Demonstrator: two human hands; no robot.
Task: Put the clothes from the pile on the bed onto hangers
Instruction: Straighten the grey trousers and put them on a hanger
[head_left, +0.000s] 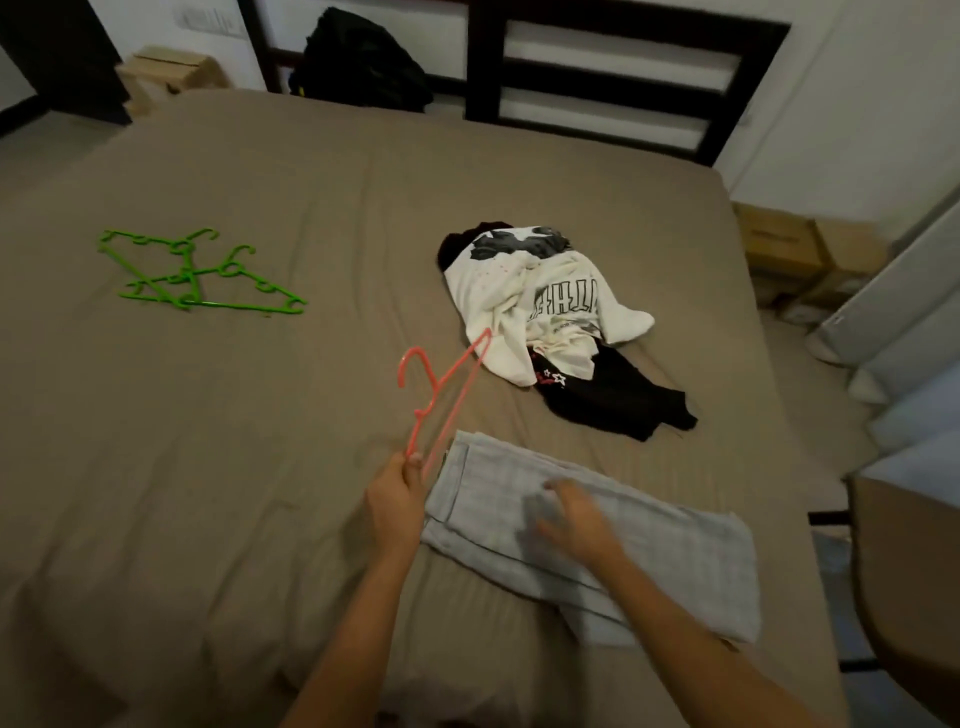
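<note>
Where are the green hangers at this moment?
In the head view, the green hangers lie crossed on the left side of the bed, far left of the clothes pile.

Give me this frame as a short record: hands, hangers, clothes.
left hand: grips pink hanger by one end, raised over bed
right hand: rests on trousers, blurred
trousers: grey check, folded flat, near edge
pile: white and black clothes, mid-bed, none on hangers
green hangers: heaped at left, untouched
</note>
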